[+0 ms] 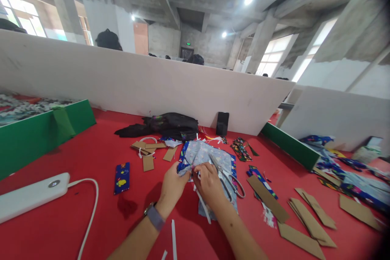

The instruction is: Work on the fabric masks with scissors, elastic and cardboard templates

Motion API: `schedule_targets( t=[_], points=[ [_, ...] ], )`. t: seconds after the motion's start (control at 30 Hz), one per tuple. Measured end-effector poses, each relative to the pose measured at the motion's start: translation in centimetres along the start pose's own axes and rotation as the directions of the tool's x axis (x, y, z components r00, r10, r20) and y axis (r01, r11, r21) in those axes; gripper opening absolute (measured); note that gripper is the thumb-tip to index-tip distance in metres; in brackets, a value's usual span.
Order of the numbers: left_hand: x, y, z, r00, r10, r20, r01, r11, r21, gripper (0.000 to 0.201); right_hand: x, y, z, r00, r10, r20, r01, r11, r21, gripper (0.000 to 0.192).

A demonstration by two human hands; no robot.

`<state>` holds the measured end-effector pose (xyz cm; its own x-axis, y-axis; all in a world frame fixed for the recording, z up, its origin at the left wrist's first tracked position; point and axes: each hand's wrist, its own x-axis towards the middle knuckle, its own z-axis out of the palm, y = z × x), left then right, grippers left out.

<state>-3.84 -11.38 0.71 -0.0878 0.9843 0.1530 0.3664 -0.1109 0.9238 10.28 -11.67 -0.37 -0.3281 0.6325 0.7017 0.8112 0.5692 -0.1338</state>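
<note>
Two bare hands meet over a piece of blue patterned fabric (203, 155) on a red felt-covered bench (100, 154). The left hand (174, 185), a grey watch on its wrist, has its fingers curled onto the fabric's near edge; the right hand (210, 183) is closed, pinching the cloth together with a thin white strip (203, 205) that trails toward the person. No writing or brand can be read on anything in view.

Metal scissors (227, 176) lie on the fabric, touching the right hand's far side. A small blue printed pouch (122, 177) lies flat, well apart to the left, and a white power bank (32, 195) with its cable sits near the left edge. Brown cardboard cut-outs (307, 221), long and pointed, are scattered to the right; more cardboard pieces (149, 150) lie beyond the hands beside a black bag (170, 126). A small black box (222, 123) stands upright against the white partition (152, 85) that closes the bench's far side. Green boards (39, 134) edge the bench at the left. Open red surface remains left of the hands and close to the person.
</note>
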Motion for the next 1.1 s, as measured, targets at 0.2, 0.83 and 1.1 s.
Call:
schedule_targets(
  t=[0.2, 0.83, 1.1],
  points=[
    [-0.25, -0.03, 0.12, 1.000, 0.020, 0.024, -0.021, 0.998, 0.058, 0.014, 0.18, 0.00, -0.35, 0.998, -0.027, 0.057, 0.029, 0.999, -0.045, 0.012],
    [-0.38, 0.16, 0.10, 0.999, 0.033, 0.017, -0.033, 0.999, 0.018, 0.014, -0.03, 0.30, 0.15, 0.998, 0.062, -0.006, -0.062, 0.995, 0.075, 0.011],
    [0.20, -0.15, -0.15, 0.998, -0.056, 0.005, 0.056, 0.989, -0.138, 0.024, 0.03, 0.52, 0.26, 0.989, 0.146, -0.022, -0.139, 0.971, 0.196, 0.005]
  ],
)
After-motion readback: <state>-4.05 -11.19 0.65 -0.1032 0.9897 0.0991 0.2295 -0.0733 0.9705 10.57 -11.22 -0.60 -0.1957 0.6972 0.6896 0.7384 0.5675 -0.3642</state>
